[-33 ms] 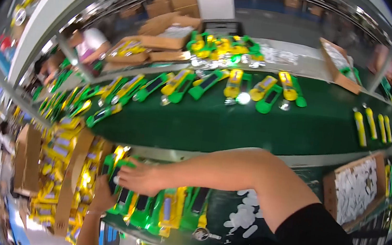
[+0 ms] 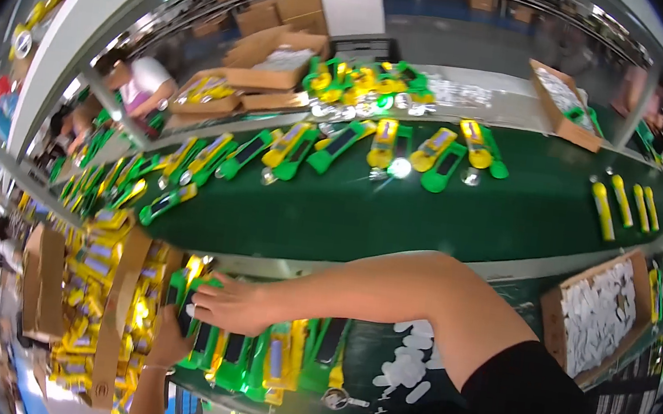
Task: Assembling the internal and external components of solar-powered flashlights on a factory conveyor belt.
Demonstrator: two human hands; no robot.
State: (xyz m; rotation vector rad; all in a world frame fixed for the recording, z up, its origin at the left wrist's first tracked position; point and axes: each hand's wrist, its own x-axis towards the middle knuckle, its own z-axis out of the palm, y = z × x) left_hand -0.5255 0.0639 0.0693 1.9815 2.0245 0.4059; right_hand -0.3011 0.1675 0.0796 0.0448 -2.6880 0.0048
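Note:
At the left end of the near bench, both hands meet on a green plastic piece with a dark panel (image 2: 178,286). My right hand (image 2: 232,305) reaches across from the right, its fingers curled over the piece, with a small white spot at the fingertips. My left hand (image 2: 172,339) grips the piece from the near left; its fingertips are partly hidden. Beside them lies a row of similar green pieces (image 2: 235,351) and yellow pieces (image 2: 275,362), partly covered by my right forearm. White oval pieces (image 2: 403,368) are scattered right of the row.
Cardboard boxes of yellow pieces (image 2: 112,321) stand close at left. A green conveyor belt (image 2: 306,216) carries green and yellow pieces beyond my arm. A box of white pieces (image 2: 598,319) sits at right. Across the belt, a person (image 2: 145,83) works beside a green and yellow pile (image 2: 370,85).
The view has shifted slightly, and the pieces on the belt appear a little further left. Both hands stay on the same green piece.

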